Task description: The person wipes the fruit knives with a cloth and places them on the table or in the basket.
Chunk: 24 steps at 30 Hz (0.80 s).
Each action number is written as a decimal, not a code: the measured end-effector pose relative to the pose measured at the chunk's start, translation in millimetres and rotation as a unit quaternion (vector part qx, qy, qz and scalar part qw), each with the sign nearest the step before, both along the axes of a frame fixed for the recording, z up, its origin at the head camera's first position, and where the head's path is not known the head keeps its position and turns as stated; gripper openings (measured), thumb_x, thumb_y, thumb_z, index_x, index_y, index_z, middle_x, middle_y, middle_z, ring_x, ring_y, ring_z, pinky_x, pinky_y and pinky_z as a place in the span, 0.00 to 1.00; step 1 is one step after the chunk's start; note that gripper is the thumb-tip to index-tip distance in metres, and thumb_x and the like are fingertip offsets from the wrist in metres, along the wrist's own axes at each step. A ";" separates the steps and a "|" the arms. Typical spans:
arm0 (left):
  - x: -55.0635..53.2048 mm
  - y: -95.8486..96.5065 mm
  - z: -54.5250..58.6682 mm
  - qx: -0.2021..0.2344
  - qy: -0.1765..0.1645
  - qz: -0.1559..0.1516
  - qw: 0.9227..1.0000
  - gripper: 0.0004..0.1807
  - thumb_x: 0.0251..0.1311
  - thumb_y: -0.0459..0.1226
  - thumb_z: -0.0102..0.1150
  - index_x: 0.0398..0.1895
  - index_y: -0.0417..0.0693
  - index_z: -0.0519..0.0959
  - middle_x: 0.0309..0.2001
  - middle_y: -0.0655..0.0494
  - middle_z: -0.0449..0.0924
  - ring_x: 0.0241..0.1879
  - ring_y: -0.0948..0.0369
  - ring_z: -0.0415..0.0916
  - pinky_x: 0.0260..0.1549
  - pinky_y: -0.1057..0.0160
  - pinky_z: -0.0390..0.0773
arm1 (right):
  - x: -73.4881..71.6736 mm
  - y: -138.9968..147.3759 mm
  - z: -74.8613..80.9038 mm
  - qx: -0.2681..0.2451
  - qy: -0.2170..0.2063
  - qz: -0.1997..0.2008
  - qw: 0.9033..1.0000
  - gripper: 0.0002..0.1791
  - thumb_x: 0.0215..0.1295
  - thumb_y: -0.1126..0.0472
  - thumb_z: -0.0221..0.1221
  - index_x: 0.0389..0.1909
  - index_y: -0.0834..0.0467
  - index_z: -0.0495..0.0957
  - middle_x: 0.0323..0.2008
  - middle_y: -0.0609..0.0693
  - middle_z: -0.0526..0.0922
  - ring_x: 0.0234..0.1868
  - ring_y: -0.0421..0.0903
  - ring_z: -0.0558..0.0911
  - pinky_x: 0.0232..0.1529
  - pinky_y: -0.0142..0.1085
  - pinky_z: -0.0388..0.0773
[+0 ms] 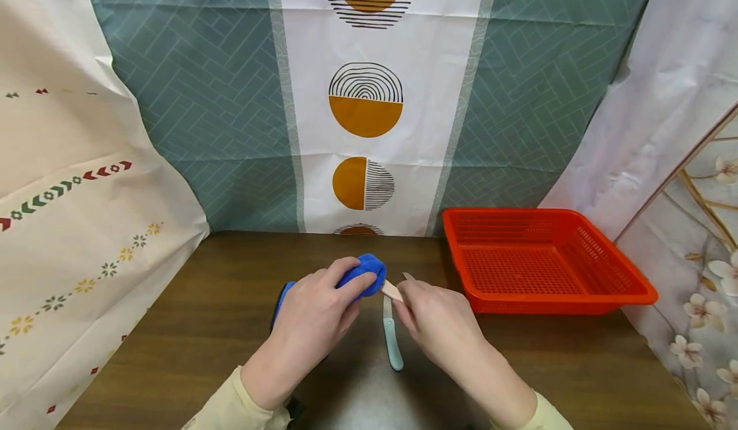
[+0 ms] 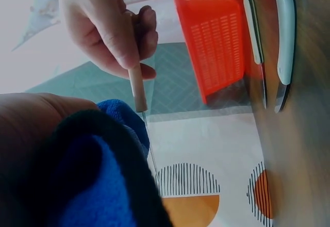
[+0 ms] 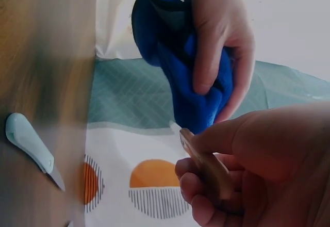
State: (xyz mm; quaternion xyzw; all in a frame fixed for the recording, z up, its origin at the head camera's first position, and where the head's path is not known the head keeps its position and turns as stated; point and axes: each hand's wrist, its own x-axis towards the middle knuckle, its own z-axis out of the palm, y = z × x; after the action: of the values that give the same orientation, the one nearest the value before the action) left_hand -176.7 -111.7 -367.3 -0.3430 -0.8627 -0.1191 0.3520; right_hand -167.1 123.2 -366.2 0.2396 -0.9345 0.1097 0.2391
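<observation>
My left hand (image 1: 317, 308) grips a folded blue cloth (image 1: 371, 268) with a dark edge, above the middle of the table. My right hand (image 1: 441, 318) holds a knife by its pale wooden handle (image 2: 137, 88). Its thin blade runs into or along the cloth; in the right wrist view only a short bit shows by the handle, the rest hidden. Below the hands lies a knife with a light blue handle (image 1: 392, 343). Beside it is a second knife with a pale green handle (image 2: 252, 28), mostly covered by my right hand in the head view.
A red plastic basket (image 1: 550, 305) with perforated walls stands at the right back of the brown wooden table (image 1: 230, 327). Patterned cloth (image 1: 219, 97) hangs behind the table, with printed sheets along the left and right sides.
</observation>
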 end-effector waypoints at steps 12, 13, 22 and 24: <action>0.0 0.1 0.5 -0.015 -0.002 0.002 1.000 0.27 0.55 0.37 0.85 0.60 0.59 0.89 0.61 0.48 0.83 0.40 0.49 0.87 0.39 0.54 0.90 | 2.9 0.1 2.9 0.015 -0.001 0.005 1.000 0.09 0.70 0.57 0.75 0.39 0.55 0.84 0.23 0.40 0.73 0.19 0.38 0.69 0.18 0.30 0.68; -0.2 0.1 0.5 -0.019 -0.004 0.003 1.000 0.27 0.55 0.37 0.85 0.60 0.60 0.89 0.61 0.48 0.83 0.40 0.49 0.87 0.39 0.53 0.90 | 3.0 0.2 2.9 0.016 0.002 0.006 1.000 0.10 0.70 0.58 0.76 0.39 0.55 0.83 0.24 0.41 0.73 0.18 0.38 0.69 0.18 0.30 0.68; -0.6 -1.2 -0.6 -0.037 -0.025 0.017 0.999 0.29 0.53 0.39 0.87 0.61 0.60 0.89 0.63 0.47 0.83 0.41 0.48 0.87 0.42 0.52 0.91 | 4.2 0.7 2.5 0.014 0.009 0.015 1.000 0.10 0.70 0.58 0.76 0.39 0.56 0.83 0.24 0.41 0.73 0.18 0.38 0.68 0.18 0.30 0.67; -0.8 -2.0 -0.9 -0.038 -0.024 0.021 0.999 0.29 0.53 0.39 0.87 0.61 0.60 0.89 0.62 0.47 0.83 0.41 0.48 0.87 0.41 0.52 0.91 | 4.6 0.7 2.5 0.013 0.007 0.014 1.000 0.10 0.70 0.58 0.76 0.39 0.55 0.83 0.24 0.41 0.72 0.18 0.38 0.68 0.18 0.30 0.67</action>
State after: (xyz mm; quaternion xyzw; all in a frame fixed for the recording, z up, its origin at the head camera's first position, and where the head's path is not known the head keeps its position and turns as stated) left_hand -177.5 -113.8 -368.2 -0.3349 -0.8819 -0.0873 0.3200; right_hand -162.4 124.0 -363.7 0.2566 -0.9306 0.0995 0.2415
